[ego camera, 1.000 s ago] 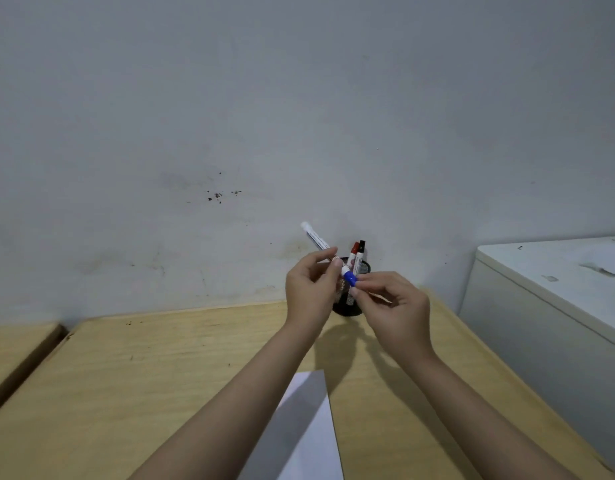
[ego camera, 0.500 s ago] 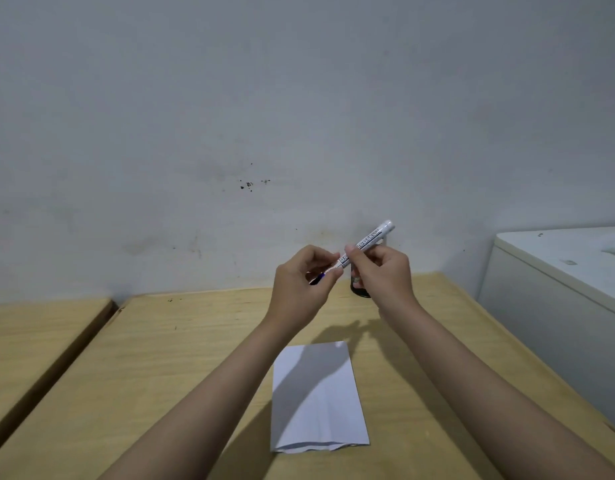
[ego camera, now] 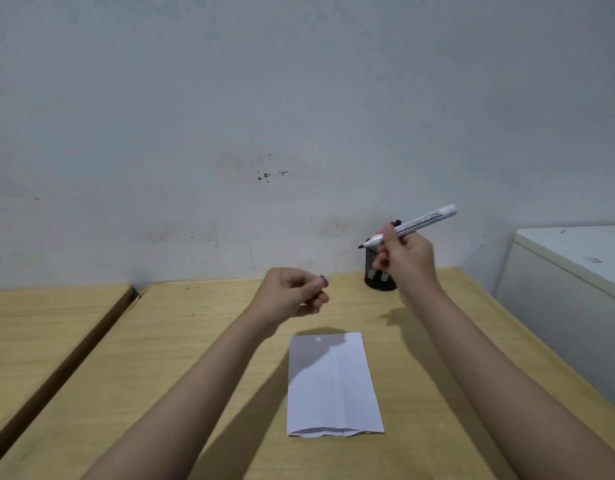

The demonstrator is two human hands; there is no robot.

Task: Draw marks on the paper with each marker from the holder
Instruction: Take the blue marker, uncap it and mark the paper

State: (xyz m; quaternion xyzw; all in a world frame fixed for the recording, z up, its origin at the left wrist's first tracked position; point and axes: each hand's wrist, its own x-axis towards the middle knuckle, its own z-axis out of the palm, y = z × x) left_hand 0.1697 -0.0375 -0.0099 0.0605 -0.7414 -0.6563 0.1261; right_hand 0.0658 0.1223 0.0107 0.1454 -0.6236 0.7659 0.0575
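Uncapped marker [ego camera: 411,225] held aloft in right hand [ego camera: 404,259] grip, tip left, before mesh holder [ego camera: 378,276] at table [ego camera: 202,341] far edge. Blue cap [ego camera: 322,280] pinched in left hand [ego camera: 288,295]. One paper [ego camera: 333,382] flat mid-table, bare wood around.

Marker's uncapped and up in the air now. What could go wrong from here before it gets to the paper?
The white marker in the right hand has its tip bare beside the black mesh holder; a careless swing might tip it. The small blue cap pinched in the left hand could drop. The white paper lies loose on the wooden table and may slide.
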